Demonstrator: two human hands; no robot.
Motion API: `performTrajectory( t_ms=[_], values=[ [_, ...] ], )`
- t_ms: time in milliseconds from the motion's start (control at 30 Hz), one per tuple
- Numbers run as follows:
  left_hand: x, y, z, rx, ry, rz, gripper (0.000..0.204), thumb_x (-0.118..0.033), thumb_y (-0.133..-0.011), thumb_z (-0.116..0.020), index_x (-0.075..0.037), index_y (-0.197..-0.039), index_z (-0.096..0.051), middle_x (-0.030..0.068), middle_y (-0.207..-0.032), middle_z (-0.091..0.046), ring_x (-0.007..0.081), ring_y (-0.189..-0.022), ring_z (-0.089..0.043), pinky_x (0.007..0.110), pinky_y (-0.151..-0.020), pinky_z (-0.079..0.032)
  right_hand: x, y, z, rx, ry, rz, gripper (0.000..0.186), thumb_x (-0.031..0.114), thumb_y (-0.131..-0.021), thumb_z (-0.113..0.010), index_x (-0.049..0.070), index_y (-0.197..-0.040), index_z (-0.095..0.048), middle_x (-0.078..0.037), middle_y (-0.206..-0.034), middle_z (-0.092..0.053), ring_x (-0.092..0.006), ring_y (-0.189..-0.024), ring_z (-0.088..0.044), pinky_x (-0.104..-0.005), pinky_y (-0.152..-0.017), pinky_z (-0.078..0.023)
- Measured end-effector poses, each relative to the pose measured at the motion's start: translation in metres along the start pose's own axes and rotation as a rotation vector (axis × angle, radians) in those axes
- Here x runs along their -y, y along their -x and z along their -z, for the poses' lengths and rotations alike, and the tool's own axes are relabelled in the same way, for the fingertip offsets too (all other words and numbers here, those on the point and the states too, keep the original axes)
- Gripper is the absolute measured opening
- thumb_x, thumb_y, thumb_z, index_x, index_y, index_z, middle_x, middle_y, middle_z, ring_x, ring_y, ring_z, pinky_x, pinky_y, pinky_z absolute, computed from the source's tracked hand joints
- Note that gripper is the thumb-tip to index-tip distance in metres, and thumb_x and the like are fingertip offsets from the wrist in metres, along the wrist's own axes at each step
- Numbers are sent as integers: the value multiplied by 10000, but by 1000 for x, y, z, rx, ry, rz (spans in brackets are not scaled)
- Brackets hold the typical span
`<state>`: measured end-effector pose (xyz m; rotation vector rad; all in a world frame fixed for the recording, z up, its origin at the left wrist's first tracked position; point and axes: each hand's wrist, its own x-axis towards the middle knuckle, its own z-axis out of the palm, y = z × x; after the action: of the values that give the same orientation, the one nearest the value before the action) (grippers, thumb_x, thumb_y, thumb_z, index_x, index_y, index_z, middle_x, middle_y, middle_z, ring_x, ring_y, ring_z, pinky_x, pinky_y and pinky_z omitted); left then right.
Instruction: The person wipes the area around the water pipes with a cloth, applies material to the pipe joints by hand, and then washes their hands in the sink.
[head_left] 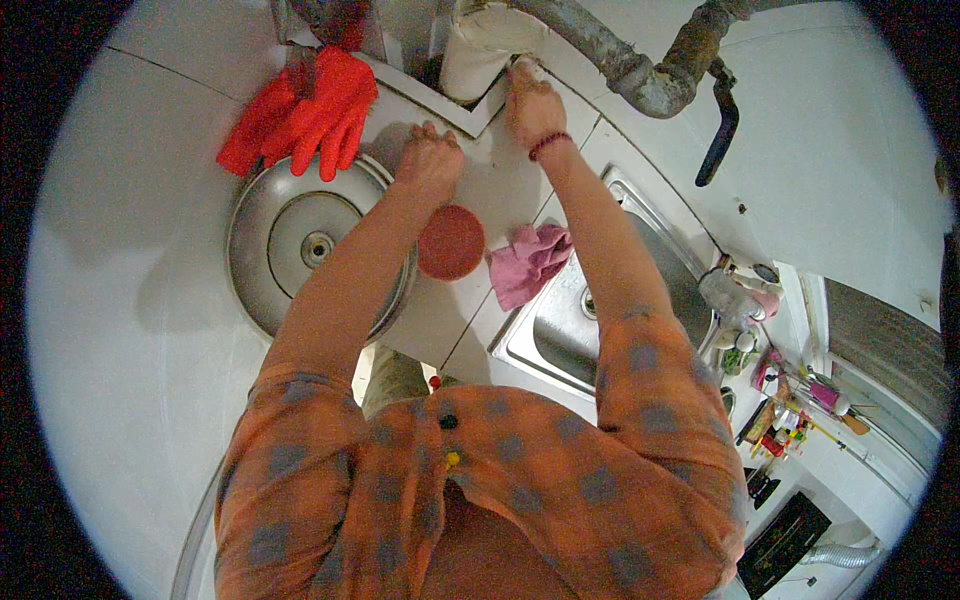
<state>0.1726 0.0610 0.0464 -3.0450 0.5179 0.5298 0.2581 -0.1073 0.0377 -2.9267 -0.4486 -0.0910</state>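
Observation:
My left hand is down on the white tiled counter, its fingers curled in; nothing shows in it. Farther off and to the right, my right hand, with a beaded bracelet at the wrist, is closed at the back corner beside a thick white pipe. A small pale bit shows at its fingertips, too little to name. Close to my left wrist is a round red disc-like thing. A crumpled pink cloth lies at the sink's edge, between my forearms.
Left of my left forearm sits a round steel basin with red rubber gloves at its far rim. A rectangular steel sink lies partly under my right forearm. A grimy metal pipe with a black valve lever juts out at upper right.

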Motion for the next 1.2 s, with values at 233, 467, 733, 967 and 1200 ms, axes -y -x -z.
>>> performTrajectory(
  t_ms=[233,467,733,967,1200],
  values=[
    [0,-7,18,109,119,22,345,-94,-786,-544,34,-1107,-552,249,-1221,-502,338,-1159,-487,427,-902,-439,-14,-15,-7,107,5,-94,396,146,-848,-424,58,-1231,-472,-139,-1274,-494,-338,-981,-576,-417,-860,-463],
    [-25,-25,28,-166,238,-117,329,-81,-775,-512,48,-1076,-540,228,-1227,-498,321,-1178,-464,402,-919,-417,-2,-12,13,208,-13,-68,417,174,-867,-398,109,-1278,-429,-91,-1341,-432,-319,-1052,-553,-412,-847,-475],
    [-24,-71,-28,-598,154,-223,291,-60,-778,-475,71,-1032,-534,235,-1180,-514,333,-1165,-468,388,-965,-407,-7,-4,-5,-16,13,42,432,226,-865,-411,156,-1291,-416,-63,-1340,-437,-311,-1029,-566,-413,-826,-482],
    [-28,-60,17,-272,317,-160,310,-85,-783,-477,66,-1046,-540,227,-1168,-520,319,-1096,-523,387,-897,-462,-4,-21,28,160,42,-75,438,221,-868,-397,192,-1304,-379,-40,-1372,-399,-316,-1017,-574,-435,-824,-477],
    [-24,-67,-6,-383,289,-212,334,-22,-751,-510,60,-1074,-523,217,-1170,-515,327,-1125,-495,401,-906,-456,-10,-3,-14,-28,26,-122,447,243,-879,-379,163,-1319,-378,-37,-1404,-357,-297,-1040,-568,-420,-848,-472]
  ],
)
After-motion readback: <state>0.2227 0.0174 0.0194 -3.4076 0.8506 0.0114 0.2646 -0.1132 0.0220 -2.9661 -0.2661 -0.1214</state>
